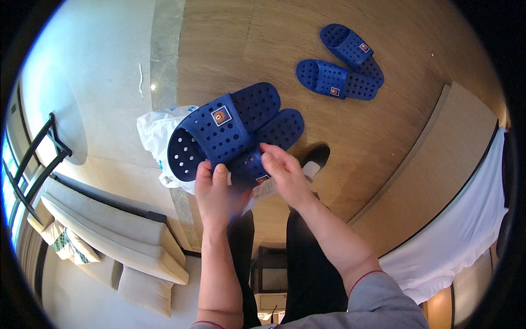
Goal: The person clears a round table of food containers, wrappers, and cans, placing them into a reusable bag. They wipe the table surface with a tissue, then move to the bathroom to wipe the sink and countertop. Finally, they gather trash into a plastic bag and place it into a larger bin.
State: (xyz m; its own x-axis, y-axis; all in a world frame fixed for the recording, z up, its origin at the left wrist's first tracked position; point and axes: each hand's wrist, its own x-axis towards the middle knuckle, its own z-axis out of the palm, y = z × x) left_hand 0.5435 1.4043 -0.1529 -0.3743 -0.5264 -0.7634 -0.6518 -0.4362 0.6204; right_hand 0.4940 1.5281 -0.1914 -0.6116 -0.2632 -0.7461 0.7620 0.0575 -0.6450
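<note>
A pair of blue perforated slippers with square bear patches is held up before me, one overlapping the other. The thumb and fingers of my left hand pinch the near edge of the upper slipper. Close to the lower slipper is my right hand, its fingers bent at the strap; whether it grips the slipper I cannot tell. A pale tag with writing hangs between the hands. Behind the slippers a crumpled white plastic bag shows, partly hidden.
Another blue slipper pair lies on the wood floor, one slipper overlapping the other. A beige sofa, a black-framed piece of furniture and a white strip are at left. A bed base with white bedding stands at right.
</note>
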